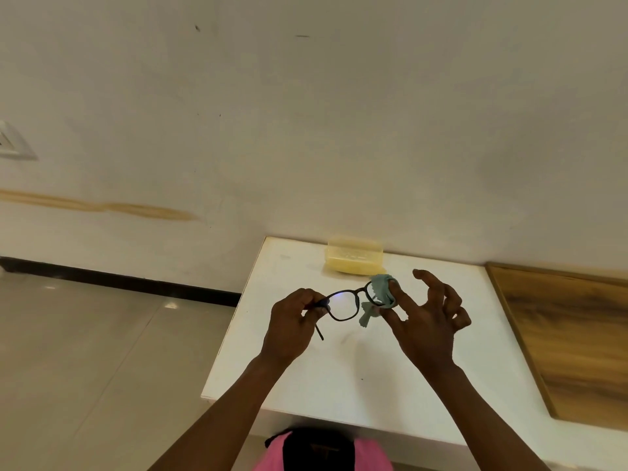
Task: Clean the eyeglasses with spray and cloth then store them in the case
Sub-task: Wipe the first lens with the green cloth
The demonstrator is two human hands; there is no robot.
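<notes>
The left hand (pixel 292 321) is pinching the glasses (pixel 346 305), lying crosswise; the right hand (pixel 426 317) is pinching the cloth (pixel 382 294), seemingly over the right-side lens.

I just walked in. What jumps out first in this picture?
Two bare hands raised over a white table: the left hand pinches dark eyeglasses by one corner, and the right hand rubs a blue-green cloth over the other lens. Behind them, by the wall, sits a pale yellow case.
</notes>
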